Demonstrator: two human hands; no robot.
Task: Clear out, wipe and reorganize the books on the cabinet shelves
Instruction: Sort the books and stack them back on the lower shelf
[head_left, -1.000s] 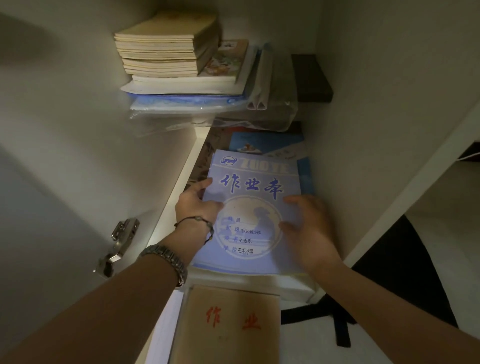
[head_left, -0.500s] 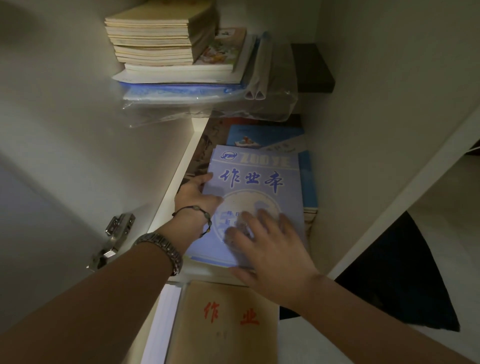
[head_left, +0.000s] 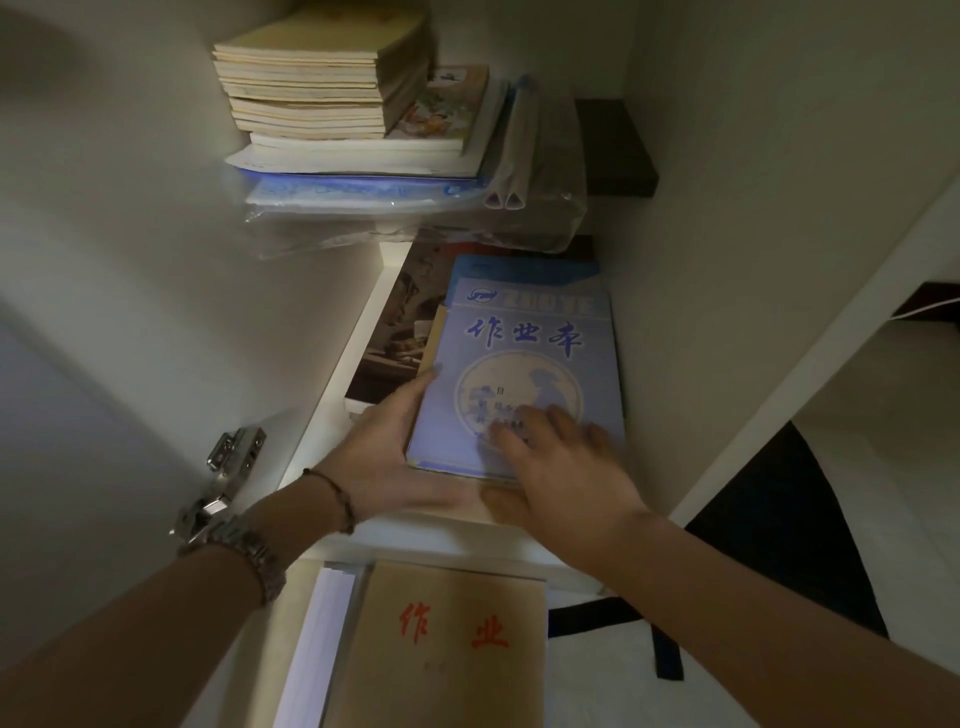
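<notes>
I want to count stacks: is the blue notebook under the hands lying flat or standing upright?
Lying flat: the blue notebook faces cover-up on a pile, the right hand resting on it.

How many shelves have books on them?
3: the top shelf's stacked yellowed paperbacks, the middle shelf's pale blue exercise book, and the bottom shelf's tan exercise book. Other shelves may be out of view.
</notes>
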